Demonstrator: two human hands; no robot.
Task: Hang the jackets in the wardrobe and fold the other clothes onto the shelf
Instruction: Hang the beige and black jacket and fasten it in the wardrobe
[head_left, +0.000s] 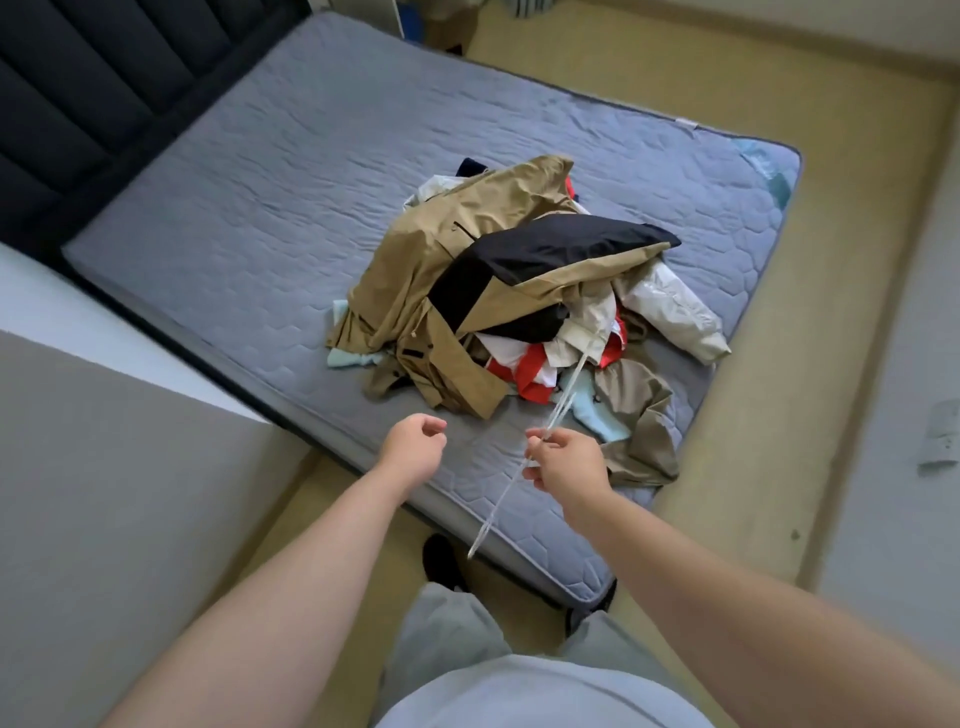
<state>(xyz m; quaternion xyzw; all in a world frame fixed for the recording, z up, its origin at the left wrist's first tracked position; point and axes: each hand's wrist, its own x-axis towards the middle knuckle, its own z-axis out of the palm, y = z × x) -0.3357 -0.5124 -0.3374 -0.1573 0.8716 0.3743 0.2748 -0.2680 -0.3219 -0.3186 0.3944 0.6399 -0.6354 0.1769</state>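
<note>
Hanger (491, 522) pinched in right hand (569, 462), left hand (415, 441) loosely curled and empty, clothes pile (519, 353) lying by right edge of mattress (234, 208): recommend lifting top tan jacket (441, 260) by collar, clear of tangle, before threading hanger.

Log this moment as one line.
right hand: grips white hanger | left hand: empty | clothes pile: on mattress

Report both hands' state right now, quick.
Left hand: open, fingers loosely curled, holding nothing.
Right hand: closed on a thin white clothes hanger, seen edge-on.
</note>
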